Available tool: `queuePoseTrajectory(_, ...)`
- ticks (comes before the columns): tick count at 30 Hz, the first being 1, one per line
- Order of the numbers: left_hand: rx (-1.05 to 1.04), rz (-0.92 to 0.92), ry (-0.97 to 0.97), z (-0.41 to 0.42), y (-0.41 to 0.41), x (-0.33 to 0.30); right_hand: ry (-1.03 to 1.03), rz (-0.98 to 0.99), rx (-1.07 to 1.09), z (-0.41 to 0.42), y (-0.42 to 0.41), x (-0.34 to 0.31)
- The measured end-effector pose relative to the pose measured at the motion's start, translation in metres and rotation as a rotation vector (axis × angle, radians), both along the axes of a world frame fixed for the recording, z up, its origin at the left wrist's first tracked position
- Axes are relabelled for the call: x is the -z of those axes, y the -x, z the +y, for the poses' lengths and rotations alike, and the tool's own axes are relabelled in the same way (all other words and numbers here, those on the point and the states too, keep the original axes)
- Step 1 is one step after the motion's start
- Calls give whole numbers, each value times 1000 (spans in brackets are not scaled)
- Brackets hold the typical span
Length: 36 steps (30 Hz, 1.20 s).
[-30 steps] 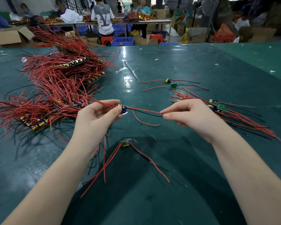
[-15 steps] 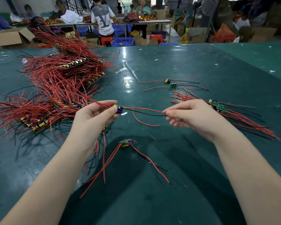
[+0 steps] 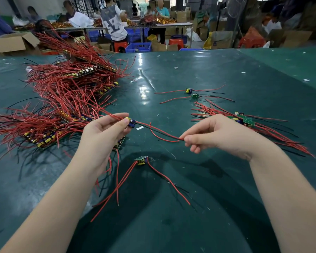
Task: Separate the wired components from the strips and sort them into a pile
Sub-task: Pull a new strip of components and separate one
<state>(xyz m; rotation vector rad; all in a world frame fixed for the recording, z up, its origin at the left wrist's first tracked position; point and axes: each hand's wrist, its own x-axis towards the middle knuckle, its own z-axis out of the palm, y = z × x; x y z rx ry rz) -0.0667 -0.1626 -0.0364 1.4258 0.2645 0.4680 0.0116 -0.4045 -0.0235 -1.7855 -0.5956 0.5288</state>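
Pinching the component (image 3: 131, 122) in the left hand (image 3: 102, 136), right hand (image 3: 215, 135) gripping its wires (image 3: 162, 133); pull gently toward the pile (image 3: 244, 121)

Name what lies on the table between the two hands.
In the head view, red and black wires span from the left hand to the right hand; a white scrap lies beneath.
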Motion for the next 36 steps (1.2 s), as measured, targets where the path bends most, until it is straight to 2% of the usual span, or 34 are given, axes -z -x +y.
queuePoseTrajectory(4, 6, 2, 87, 1, 0, -2, -88, 83, 28, -1, -2, 1)
queuePoseTrajectory(8, 18, 16, 48, -3, 0, -3, 31, 230, -231, -2, 4, -3)
queuePoseTrajectory(11, 58, 34, 14, -8, 0, -1, 125, 259, -349, -4, 7, -5)
queuePoseTrajectory(13, 62, 32, 34, -7, 0, -1, 111, 255, -309, -4, 6, -5)
queuePoseTrajectory(17, 12, 12, 145, -1, 0, -4, -63, 207, -72, -5, -1, -4)
queuePoseTrajectory(23, 66, 15, 225, -6, 0, -4, 54, 273, -386, -4, 4, -2)
queuePoseTrajectory(30, -11, -38, 289, 3, -1, -5, -135, 159, -45, 2, -3, 6)
queuePoseTrajectory(33, -36, -78, 335, 4, -1, -7, -240, 122, -11, 8, -2, 6)
queuePoseTrajectory(36, -42, -71, 336, 4, -1, -8, -186, 121, -79, 9, 1, 5)
